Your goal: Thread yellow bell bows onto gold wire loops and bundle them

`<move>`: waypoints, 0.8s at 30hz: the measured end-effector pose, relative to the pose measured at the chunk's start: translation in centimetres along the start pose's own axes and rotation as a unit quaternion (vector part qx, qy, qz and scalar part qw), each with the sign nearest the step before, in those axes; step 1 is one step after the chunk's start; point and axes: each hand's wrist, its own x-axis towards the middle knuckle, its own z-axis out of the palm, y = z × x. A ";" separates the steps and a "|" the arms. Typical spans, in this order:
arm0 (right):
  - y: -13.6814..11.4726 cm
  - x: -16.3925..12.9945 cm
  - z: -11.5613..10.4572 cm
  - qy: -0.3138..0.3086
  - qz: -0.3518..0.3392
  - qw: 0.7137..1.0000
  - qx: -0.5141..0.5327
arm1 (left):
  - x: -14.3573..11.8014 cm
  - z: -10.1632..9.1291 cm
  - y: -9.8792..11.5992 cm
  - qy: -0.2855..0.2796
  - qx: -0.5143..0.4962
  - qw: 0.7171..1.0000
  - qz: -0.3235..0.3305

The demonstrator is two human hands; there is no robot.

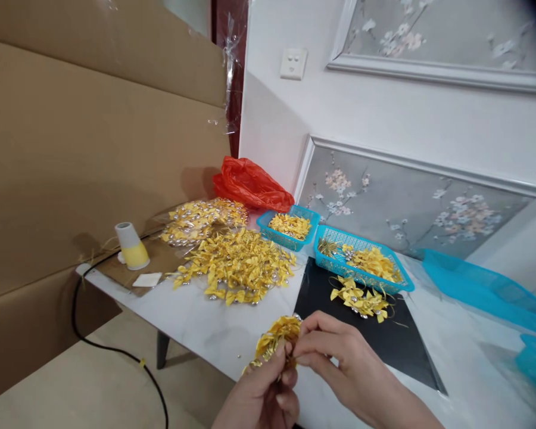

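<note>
Gathered in my left hand (pixel 268 387) is a bunch of yellow ribbon bows (pixel 279 333) with gold ties and silvery beads, held over the table's front edge. The fingers of my right hand (pixel 339 357) are pinched together against the right side of this bunch, touching my left fingertips. What they pinch is too small and hidden to make out. Just beyond my hands, a small group of the same bows (pixel 361 298) lies on a black sheet (pixel 402 339). A large pile of yellow bows (pixel 241 262) spreads over the white table (pixel 183 310) to the left.
Two blue plastic baskets (pixel 360 235) with bows stand along the wall. Behind the pile lie a clear bag of bows (pixel 201 217) and a red plastic bag (pixel 252 185). A thread cone (pixel 131 247) stands on cardboard at left. A black cable (pixel 111 347) hangs off the table's left end.
</note>
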 end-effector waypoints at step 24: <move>9.1 12.5 3.7 0.007 0.237 0.907 -0.347 | -0.5 -0.8 1.6 -0.108 -0.009 0.993 -0.041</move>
